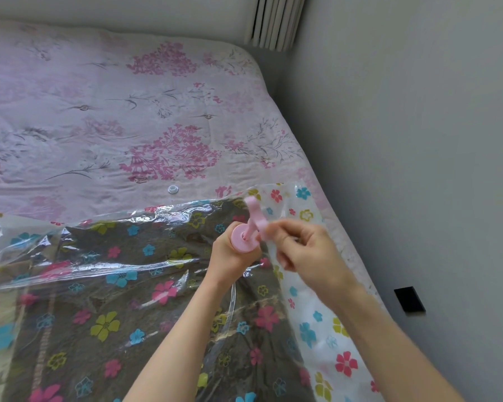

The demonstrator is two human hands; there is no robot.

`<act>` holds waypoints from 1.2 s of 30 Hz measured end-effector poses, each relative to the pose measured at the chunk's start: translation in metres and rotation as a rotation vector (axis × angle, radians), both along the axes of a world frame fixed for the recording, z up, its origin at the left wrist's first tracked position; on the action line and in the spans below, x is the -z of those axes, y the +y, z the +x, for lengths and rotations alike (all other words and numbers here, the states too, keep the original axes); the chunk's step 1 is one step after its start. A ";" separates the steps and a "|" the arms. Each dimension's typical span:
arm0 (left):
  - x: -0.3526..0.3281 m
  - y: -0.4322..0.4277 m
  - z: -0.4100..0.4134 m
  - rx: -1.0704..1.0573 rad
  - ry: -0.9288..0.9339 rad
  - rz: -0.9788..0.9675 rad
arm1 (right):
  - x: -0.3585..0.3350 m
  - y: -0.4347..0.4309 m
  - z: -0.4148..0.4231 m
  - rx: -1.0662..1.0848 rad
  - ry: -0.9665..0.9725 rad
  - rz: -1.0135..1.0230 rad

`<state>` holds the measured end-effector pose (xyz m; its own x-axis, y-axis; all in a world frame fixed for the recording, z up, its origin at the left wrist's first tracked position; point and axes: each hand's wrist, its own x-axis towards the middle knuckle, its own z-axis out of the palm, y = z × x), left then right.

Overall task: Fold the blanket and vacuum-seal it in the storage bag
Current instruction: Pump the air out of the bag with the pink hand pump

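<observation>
A clear storage bag (317, 329) printed with coloured flowers lies across the near part of the bed. Inside it lies the folded dark brown blanket (128, 300). A pink hand pump (243, 240) stands upright on the bag near its right side. My left hand (230, 256) grips the pump's barrel. My right hand (305, 250) holds the pump's pink T-handle (254, 216), which is raised above the barrel and blurred by motion.
The bed (114, 111) carries a pink floral cover. A small white valve cap (172, 189) lies on it just beyond the bag. A grey wall (418, 140) runs along the bed's right edge, with a black object (409, 299) near the floor and a radiator (275, 21) in the far corner.
</observation>
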<state>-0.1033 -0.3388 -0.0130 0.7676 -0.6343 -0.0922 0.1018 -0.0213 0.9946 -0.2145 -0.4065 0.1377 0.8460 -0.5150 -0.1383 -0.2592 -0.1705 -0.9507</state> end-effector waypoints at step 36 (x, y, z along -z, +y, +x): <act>0.001 0.005 -0.008 0.018 -0.021 0.009 | -0.011 0.016 -0.019 0.074 -0.211 0.105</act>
